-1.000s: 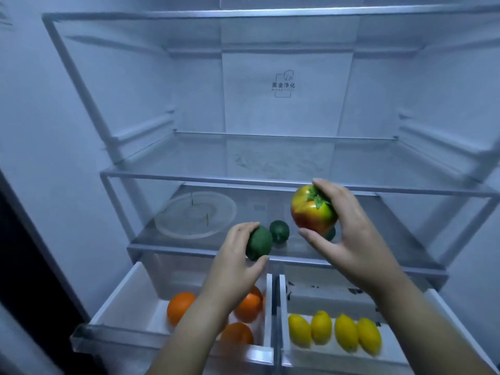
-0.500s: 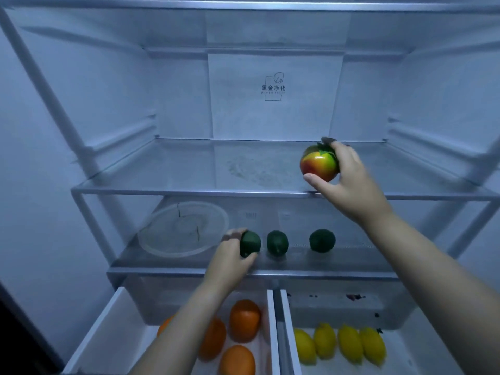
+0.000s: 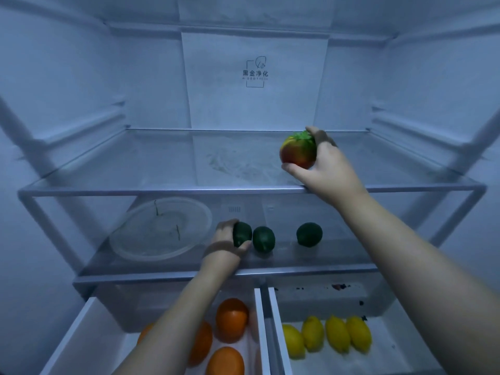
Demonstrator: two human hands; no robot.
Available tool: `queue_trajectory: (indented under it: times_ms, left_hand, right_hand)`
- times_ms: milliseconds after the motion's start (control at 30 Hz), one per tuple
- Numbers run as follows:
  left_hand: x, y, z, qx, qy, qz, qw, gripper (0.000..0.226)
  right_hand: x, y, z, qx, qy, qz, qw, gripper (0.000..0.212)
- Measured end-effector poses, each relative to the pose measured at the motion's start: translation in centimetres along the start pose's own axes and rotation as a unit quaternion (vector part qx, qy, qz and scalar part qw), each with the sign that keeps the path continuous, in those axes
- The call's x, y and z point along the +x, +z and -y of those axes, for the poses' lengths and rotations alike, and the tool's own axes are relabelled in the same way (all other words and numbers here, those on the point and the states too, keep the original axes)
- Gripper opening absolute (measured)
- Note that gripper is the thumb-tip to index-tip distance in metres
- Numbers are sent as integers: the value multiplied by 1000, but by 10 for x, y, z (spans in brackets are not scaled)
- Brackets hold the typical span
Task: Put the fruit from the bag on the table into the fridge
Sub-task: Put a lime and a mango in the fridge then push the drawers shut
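Red-and-yellow fruit (image 3: 297, 154) with a green leafy cap, held over the right half of the upper glass shelf (image 3: 162, 191) of the fridge (image 3: 254, 109); whether its underside touches the glass cannot be told. The right hand (image 3: 323, 170) supplies the grip, clamped on the fruit with the thumb under its lower flank and the fingers curled over the cap. The skin looks smooth and glossy and the body round, so the fruit is judged light, firm and liable to roll on bare glass. The sound hold is across its widest girth, as shown, with release only once the base sits flat. One level below the upper glass shelf, the left hand (image 3: 223, 243) has its grip closed round a small dark green fruit (image 3: 241, 234). This one appears hard, smooth and egg-shaped, so it is likewise prone to rolling. A second green fruit (image 3: 263, 239) lies just beside it, and a third green fruit (image 3: 309, 234) stands apart, both beneath the shelf's middle. A clear round dish (image 3: 159, 231) lies on the same level, beneath the shelf's left half. Two levels below, open drawers hold oranges (image 3: 231, 319) under the left half and lemons (image 3: 335, 334) under the right.
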State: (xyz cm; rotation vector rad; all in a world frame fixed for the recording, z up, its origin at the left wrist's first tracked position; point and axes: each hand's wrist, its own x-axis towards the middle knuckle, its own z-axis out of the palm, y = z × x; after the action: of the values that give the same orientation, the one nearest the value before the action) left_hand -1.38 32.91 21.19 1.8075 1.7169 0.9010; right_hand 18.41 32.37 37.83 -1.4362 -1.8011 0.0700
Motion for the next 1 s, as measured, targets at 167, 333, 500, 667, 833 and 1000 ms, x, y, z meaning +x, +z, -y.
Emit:
queue_trajectory:
  times_ms: [167,333,500,667,833,1000]
  left_hand:
    - [-3,1,1,-16,-3,-3,1000,64]
    - [-11,-3,4,-30,3,-11,999,75]
    - [-33,-15,4,27,38,-54,997,80]
    - [-66,-25,-2,50,76,-81,993,72]
    - [-98,-30,-7,69,109,-97,987,68]
    - [-127,-29,-25,99,149,-122,976,61]
  right_hand:
    - [1,2,-3,5,5,-6,1000,80]
    - [1,4,-4,1,0,-17,1000,83]
    - [-2,5,-5,-2,-20,-40,999,87]
    - [-20,7,-6,-33,-113,-97,988,81]
    - [-52,8,-9,-58,-165,-81,981,78]
    - [-94,6,-19,-77,-174,-45,981,76]
